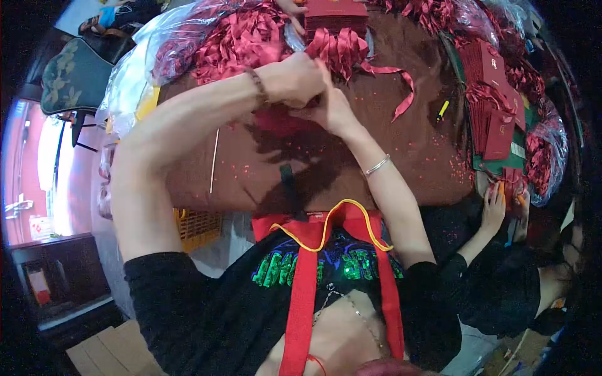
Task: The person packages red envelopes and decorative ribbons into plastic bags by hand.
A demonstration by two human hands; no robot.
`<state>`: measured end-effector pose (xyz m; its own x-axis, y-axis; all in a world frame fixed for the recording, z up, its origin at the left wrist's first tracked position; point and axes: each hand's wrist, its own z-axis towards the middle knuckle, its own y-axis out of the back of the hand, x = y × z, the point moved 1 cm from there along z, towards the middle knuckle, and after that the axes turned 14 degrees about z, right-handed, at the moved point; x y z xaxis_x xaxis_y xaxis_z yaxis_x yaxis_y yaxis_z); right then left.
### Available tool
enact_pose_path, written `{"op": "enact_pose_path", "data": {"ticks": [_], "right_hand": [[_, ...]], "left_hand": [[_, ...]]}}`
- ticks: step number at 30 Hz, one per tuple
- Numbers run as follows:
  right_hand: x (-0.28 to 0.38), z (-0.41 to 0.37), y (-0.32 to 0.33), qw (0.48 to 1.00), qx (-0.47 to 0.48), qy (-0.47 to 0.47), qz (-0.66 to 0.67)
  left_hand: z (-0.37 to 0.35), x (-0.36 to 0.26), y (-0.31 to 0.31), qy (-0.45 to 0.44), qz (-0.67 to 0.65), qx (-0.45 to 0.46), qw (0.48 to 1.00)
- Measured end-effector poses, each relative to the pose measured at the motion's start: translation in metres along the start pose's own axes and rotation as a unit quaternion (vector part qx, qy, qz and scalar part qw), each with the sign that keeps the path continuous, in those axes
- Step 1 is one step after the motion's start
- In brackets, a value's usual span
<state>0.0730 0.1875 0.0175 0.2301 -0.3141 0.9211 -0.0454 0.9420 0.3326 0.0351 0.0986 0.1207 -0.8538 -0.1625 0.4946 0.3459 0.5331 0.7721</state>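
Over the brown tablecloth [407, 163], left hand [301, 78] and right hand [329, 116] meet, fingers curled close; what they pinch cannot be told (fingertips hidden). Dark red piece [276, 120] shows just under the hands, seemingly longer crosswise; pointing end unclear. Beyond, bunched red ribbons [338, 53] lie against stacked cards [335, 19]; one loose strand [411, 91] runs right, then bends back toward the wearer.

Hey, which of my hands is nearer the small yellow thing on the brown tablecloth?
Your right hand. It is left of the small yellow thing, with brown tablecloth between them; your left hand is farther left, beyond the right hand.
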Motion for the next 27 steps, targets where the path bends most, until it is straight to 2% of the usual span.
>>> {"op": "enact_pose_path", "data": {"ticks": [3, 4, 5, 6, 7, 8, 9, 10, 12, 14, 15, 17, 19, 21, 23, 24, 25, 26, 27], "right_hand": [[-0.028, 0.003, 0.003, 0.973, 0.112, -0.066, 0.192], [-0.031, -0.004, 0.002, 0.973, 0.115, -0.065, 0.190], [-0.024, -0.014, 0.004, 0.972, 0.063, 0.005, 0.224], [-0.021, -0.020, 0.006, 0.963, 0.011, 0.075, 0.259], [-0.043, -0.023, 0.001, 0.951, -0.005, 0.077, 0.299], [-0.044, -0.025, 0.004, 0.951, -0.004, 0.076, 0.299], [-0.046, -0.029, 0.007, 0.960, 0.004, 0.063, 0.274], [-0.049, -0.033, 0.009, 0.967, 0.010, 0.048, 0.250], [-0.063, -0.033, 0.010, 0.974, 0.014, 0.025, 0.224], [-0.071, -0.031, 0.009, 0.980, 0.020, 0.009, 0.196], [-0.074, -0.031, 0.007, 0.969, 0.023, 0.004, 0.245], [-0.083, -0.033, 0.003, 0.949, 0.027, -0.025, 0.314], [-0.083, -0.032, 0.002, 0.942, 0.031, -0.025, 0.333], [-0.086, -0.033, 0.000, 0.922, 0.034, -0.036, 0.383], [-0.083, -0.035, 0.003, 0.930, 0.033, -0.034, 0.364], [-0.079, -0.036, 0.006, 0.936, 0.033, -0.030, 0.348], [-0.074, -0.032, 0.008, 0.960, 0.036, -0.014, 0.276], [-0.071, -0.033, 0.010, 0.961, 0.035, -0.017, 0.274], [-0.069, -0.033, 0.010, 0.955, 0.044, -0.027, 0.293]], "left_hand": [[0.025, -0.010, -0.002, 0.011, 0.039, 0.033, 0.999], [0.028, -0.012, 0.009, 0.022, -0.005, 0.034, 0.999], [0.029, -0.009, 0.019, 0.035, -0.047, 0.034, 0.998], [0.028, -0.003, 0.028, 0.066, -0.144, -0.029, 0.987], [0.023, 0.005, 0.034, 0.084, -0.222, -0.129, 0.963], [0.010, 0.016, 0.043, 0.100, -0.298, -0.226, 0.922], [-0.013, 0.029, 0.044, 0.066, -0.406, -0.376, 0.830], [-0.039, 0.040, 0.036, 0.030, -0.497, -0.509, 0.702], [-0.068, 0.044, 0.005, 0.129, -0.552, -0.495, 0.659], [-0.103, 0.031, -0.132, 0.251, -0.650, -0.368, 0.616], [-0.099, 0.002, -0.160, 0.262, -0.685, -0.327, 0.596], [-0.090, -0.057, -0.190, 0.256, -0.669, -0.253, 0.650], [-0.069, -0.071, -0.178, 0.214, -0.672, -0.078, 0.705], [-0.052, -0.076, -0.162, 0.182, -0.716, 0.062, 0.671], [-0.039, -0.077, -0.164, 0.202, -0.778, -0.235, 0.547], [-0.036, -0.074, -0.168, 0.197, -0.779, -0.235, 0.547], [-0.035, -0.071, -0.173, 0.211, -0.779, -0.256, 0.532], [-0.035, -0.070, -0.173, 0.228, -0.778, -0.277, 0.515], [-0.037, -0.070, -0.168, 0.249, -0.772, -0.255, 0.525]]}}
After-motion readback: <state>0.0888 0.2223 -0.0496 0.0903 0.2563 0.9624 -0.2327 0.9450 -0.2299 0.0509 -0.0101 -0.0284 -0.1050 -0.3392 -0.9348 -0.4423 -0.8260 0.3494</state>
